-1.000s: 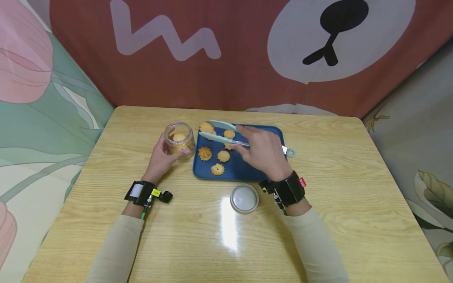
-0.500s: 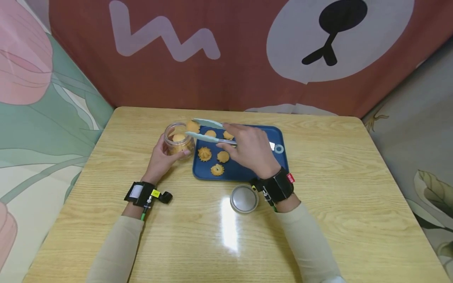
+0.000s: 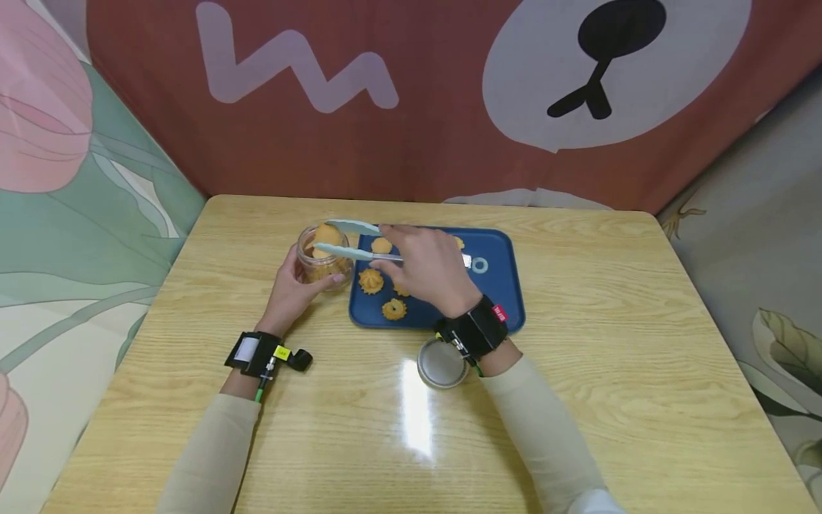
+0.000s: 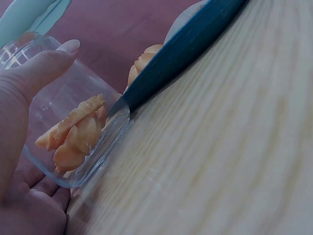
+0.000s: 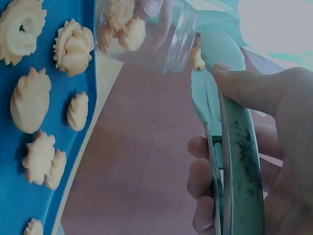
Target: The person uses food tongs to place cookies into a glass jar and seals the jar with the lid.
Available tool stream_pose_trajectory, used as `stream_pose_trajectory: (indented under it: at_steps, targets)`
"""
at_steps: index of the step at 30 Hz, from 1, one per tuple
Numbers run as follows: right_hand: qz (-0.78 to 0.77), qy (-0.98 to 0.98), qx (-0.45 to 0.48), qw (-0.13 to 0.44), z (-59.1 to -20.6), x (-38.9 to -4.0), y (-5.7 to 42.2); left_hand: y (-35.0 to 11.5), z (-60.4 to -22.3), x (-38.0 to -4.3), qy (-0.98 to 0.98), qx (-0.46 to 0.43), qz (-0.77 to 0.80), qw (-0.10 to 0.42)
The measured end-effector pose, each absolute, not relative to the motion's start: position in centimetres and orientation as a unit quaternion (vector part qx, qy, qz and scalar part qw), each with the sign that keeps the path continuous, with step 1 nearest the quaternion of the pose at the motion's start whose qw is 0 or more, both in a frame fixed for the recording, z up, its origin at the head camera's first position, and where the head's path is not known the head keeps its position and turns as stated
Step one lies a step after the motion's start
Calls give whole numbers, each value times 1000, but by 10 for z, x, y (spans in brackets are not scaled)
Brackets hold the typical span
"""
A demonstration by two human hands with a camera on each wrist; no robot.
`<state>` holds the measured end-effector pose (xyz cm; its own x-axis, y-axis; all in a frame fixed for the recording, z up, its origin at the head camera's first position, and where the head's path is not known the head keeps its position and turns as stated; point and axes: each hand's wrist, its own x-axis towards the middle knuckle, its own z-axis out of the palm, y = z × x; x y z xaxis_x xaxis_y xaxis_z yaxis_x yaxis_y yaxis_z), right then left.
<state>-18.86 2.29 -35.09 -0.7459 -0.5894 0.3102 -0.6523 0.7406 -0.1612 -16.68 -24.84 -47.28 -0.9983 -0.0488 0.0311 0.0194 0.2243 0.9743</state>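
My left hand (image 3: 289,293) grips a clear jar (image 4: 80,81), its thumb along the near side. Several cookies (image 4: 78,137) lie at the bottom of the jar. My right hand (image 3: 429,270) holds a pair of tongs (image 3: 347,252) with pale blue-green tips and metal arms. Between those tips sits a round golden cookie (image 3: 327,233), right over the jar's mouth. In the right wrist view only the cookie's edge (image 5: 197,57) shows, the rest hidden behind the tongs.
A blue tray (image 3: 497,303) with several butter cookies (image 3: 370,280) lies right of the jar, partly under my right hand. A round metal lid (image 3: 441,365) rests on the wooden table (image 3: 321,442) in front of the tray, close by my right wrist.
My right hand has moved left with the tongs, carrying the cookie from the tray's far left corner to above the jar's mouth. The left hand and jar have stayed put.
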Motion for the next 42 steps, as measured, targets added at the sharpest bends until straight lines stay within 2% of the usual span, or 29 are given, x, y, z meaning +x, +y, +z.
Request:
stream_pose_trajectory:
  at_steps: [24,42]
  targets:
    - [141,-931,326,89,-351,-190,20,-248,-474,-168,-782,12,-622,33]
    - [155,-940,286,100,-357,-187,69,-247,-473,-167,-784,11,-620,30]
